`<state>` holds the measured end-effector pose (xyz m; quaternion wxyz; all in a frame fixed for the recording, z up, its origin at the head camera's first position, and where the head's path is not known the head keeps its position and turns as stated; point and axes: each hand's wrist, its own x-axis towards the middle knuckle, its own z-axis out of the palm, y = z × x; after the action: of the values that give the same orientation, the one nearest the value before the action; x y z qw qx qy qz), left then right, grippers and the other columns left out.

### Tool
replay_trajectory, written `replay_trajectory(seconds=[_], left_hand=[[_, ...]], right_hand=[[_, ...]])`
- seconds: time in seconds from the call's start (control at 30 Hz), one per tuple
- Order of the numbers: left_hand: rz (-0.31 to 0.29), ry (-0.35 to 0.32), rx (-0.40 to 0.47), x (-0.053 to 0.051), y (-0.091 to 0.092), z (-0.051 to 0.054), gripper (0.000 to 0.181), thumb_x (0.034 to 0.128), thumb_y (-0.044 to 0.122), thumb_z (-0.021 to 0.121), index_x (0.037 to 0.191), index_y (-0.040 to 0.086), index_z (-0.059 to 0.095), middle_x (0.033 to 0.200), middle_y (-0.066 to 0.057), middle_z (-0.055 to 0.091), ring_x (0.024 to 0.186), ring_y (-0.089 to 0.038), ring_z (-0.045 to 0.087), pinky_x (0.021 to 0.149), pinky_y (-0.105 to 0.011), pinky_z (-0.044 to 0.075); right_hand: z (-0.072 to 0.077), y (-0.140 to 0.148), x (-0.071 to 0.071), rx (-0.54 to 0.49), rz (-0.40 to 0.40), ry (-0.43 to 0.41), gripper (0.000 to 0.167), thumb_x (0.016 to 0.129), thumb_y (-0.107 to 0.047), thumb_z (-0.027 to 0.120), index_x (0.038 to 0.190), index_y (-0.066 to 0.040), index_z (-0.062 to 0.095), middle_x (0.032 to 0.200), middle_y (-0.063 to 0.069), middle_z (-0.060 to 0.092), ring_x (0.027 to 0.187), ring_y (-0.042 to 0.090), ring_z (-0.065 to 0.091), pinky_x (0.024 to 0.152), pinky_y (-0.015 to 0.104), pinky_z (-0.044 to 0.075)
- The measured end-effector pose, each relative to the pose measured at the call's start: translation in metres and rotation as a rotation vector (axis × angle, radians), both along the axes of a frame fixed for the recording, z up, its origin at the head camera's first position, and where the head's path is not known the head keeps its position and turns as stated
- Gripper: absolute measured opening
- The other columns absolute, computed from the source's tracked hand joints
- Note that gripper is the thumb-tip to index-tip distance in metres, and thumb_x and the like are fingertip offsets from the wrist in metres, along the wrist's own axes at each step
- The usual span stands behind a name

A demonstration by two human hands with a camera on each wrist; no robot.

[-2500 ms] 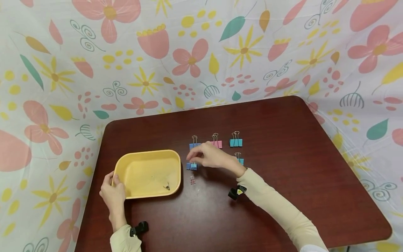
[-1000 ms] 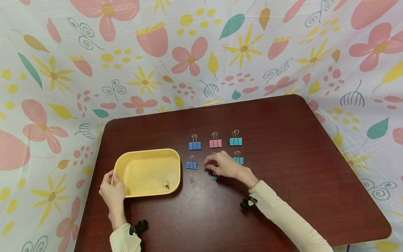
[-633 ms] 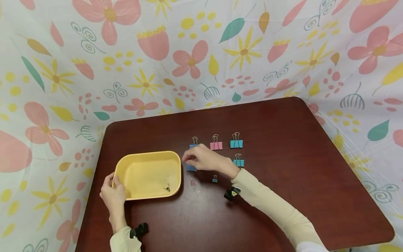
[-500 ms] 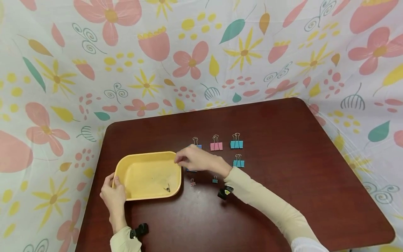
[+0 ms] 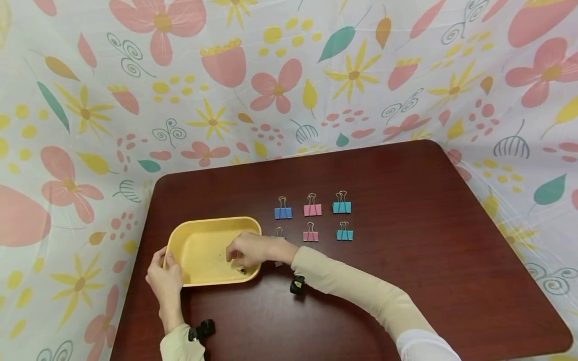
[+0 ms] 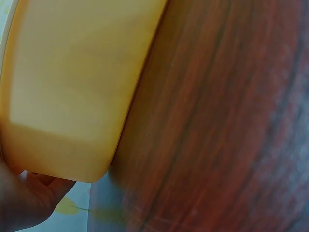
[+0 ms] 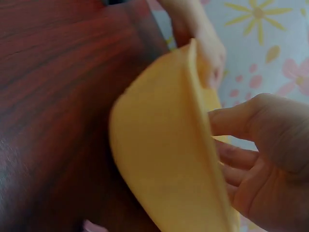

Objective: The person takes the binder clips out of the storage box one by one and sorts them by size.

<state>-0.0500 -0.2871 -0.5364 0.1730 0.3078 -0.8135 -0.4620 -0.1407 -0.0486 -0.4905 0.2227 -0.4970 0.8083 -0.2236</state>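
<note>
A yellow plastic bin point(image 5: 198, 277) stands on the left part of the table. My left hand point(image 5: 164, 278) grips its left end, thumb over the rim and fingers outside; the left wrist view shows that hand point(image 6: 29, 198) at the bin's corner. My right hand point(image 5: 247, 249) is inside the bin near its right end, fingers pointing down. Beside those fingertips lies a small dark binder clip point(image 5: 241, 271) with silver handles. In the right wrist view, thumb and fingers of the right hand point(image 7: 270, 154) are apart, their tips partly hidden by the rim.
Right of the bin stand larger binder clips: blue point(image 5: 283, 213), pink point(image 5: 312, 210), teal point(image 5: 341, 207). Nearer come a medium pink point(image 5: 310, 236), a teal point(image 5: 344, 235) and a partly covered blue clip point(image 5: 279, 236). The right sleeve point(image 5: 352, 286) crosses over the front row.
My right hand has left the small teal clip in the front row, crossed left over the blue clips and gone down into the bin. The left hand keeps its grip.
</note>
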Motion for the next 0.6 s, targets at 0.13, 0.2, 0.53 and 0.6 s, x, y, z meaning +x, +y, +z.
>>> replay_trajectory(seconds=[0.13,0.2,0.53,0.6], left_hand=[[0.003,0.004,-0.008,-0.0005,0.0006,-0.0001,0.033,0.1055,0.018,0.049,0.129,0.002,0.065,0.131,-0.026,0.065,0.130,-0.048,0.046,0.111,-0.061,0.031],[0.003,0.009,-0.011,-0.0010,0.0010,-0.0001,0.033,0.1055,0.019,0.049,0.129,0.001,0.065,0.130,-0.027,0.066,0.128,-0.047,0.048,0.110,-0.060,0.033],[0.000,0.017,-0.015,-0.0009,0.0008,-0.0005,0.033,0.1053,0.018,0.049,0.128,0.001,0.066,0.129,-0.027,0.066,0.128,-0.047,0.048,0.110,-0.060,0.031],[0.003,0.021,-0.021,-0.0011,0.0004,-0.0010,0.032,0.1050,0.017,0.050,0.128,0.001,0.066,0.128,-0.027,0.067,0.128,-0.047,0.049,0.111,-0.060,0.032]], right_hand=[[-0.0072,-0.0072,0.0053,0.109,0.024,0.051,0.019,0.088,-0.010,0.074,0.106,-0.016,0.077,0.097,-0.007,0.073,0.087,0.003,0.064,0.076,0.013,0.047],[-0.0090,-0.0097,0.0068,0.152,0.026,0.059,0.019,0.084,-0.009,0.076,0.101,-0.017,0.077,0.092,-0.008,0.071,0.083,0.003,0.061,0.072,0.013,0.046],[-0.0086,-0.0085,0.0087,0.114,0.033,-0.021,0.012,0.078,-0.006,0.084,0.084,-0.015,0.078,0.074,-0.013,0.067,0.069,-0.002,0.057,0.062,0.009,0.044],[-0.0092,-0.0074,0.0073,0.051,0.029,-0.046,0.010,0.080,-0.008,0.084,0.086,-0.013,0.079,0.075,-0.012,0.070,0.069,-0.005,0.059,0.064,0.008,0.045]])
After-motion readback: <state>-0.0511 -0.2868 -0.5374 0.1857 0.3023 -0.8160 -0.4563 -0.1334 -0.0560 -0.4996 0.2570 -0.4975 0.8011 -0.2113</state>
